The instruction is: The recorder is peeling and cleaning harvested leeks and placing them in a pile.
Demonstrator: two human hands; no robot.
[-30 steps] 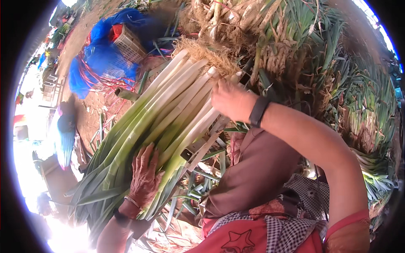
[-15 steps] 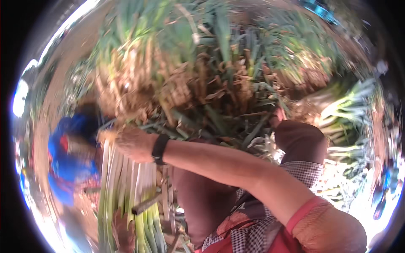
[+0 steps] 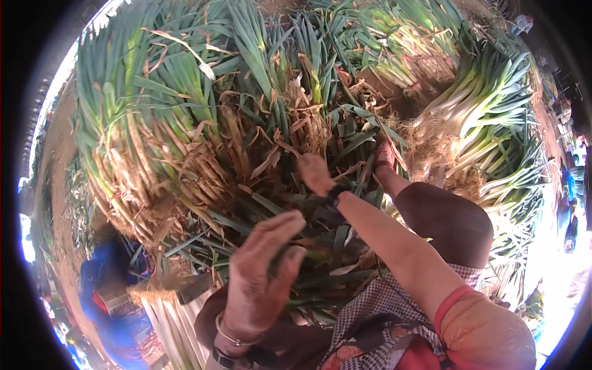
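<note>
Several bundles of unpeeled leeks [image 3: 142, 142] with dry brown outer leaves and long green tops stand across the far side. My right hand [image 3: 316, 174] reaches forward to the root end of a middle leek bundle [image 3: 306, 120]; its fingers are blurred and partly hidden there. Nearer to me, my left hand [image 3: 262, 271] is raised with nothing in it, fingers stretched and thumb apart. At the lower left lies a bundle of clean white leeks [image 3: 176, 324], roots facing away from me, touched by neither hand. A dark flat piece [image 3: 194, 288] rests across its end.
Cleaned leeks [image 3: 475, 117] with white stalks and roots are heaped on the right. Loose green leaves [image 3: 336, 246] litter the ground between my legs. My bare foot [image 3: 385, 157] is beside the heap. A blurred blue thing [image 3: 114, 308] is at the left.
My right hand has left the root end of the clean leeks and moved right to the unpeeled ones. My left hand has come off the clean leeks' green part and risen. The view has shifted.
</note>
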